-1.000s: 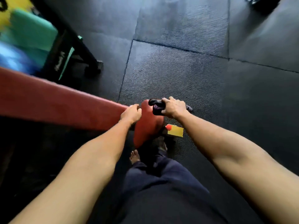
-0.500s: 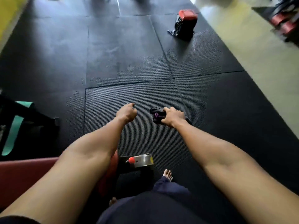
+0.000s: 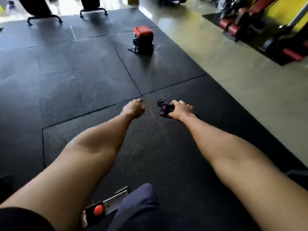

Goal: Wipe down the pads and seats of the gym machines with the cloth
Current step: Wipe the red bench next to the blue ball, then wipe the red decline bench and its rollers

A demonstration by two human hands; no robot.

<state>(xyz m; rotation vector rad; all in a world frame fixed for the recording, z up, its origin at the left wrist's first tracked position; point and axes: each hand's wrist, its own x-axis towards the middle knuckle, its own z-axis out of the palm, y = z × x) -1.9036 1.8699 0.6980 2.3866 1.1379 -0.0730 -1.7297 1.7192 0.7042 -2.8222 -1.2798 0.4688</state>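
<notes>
My right hand (image 3: pixel 181 110) gripped the bunched dark cloth (image 3: pixel 164 107) above the floor mat (image 3: pixel 80 84), my left hand (image 3: pixel 135 108) curled on nothing; red machine pads (image 3: pixel 231 26) lay well ahead, rightward, nearer the cloth hand.

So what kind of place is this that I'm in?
Most likely a gym: black rubber floor mats cover the ground, red-padded machines stand at the far right, and curved black equipment feet rest at the top left. The right hand grips a dark cloth.
</notes>
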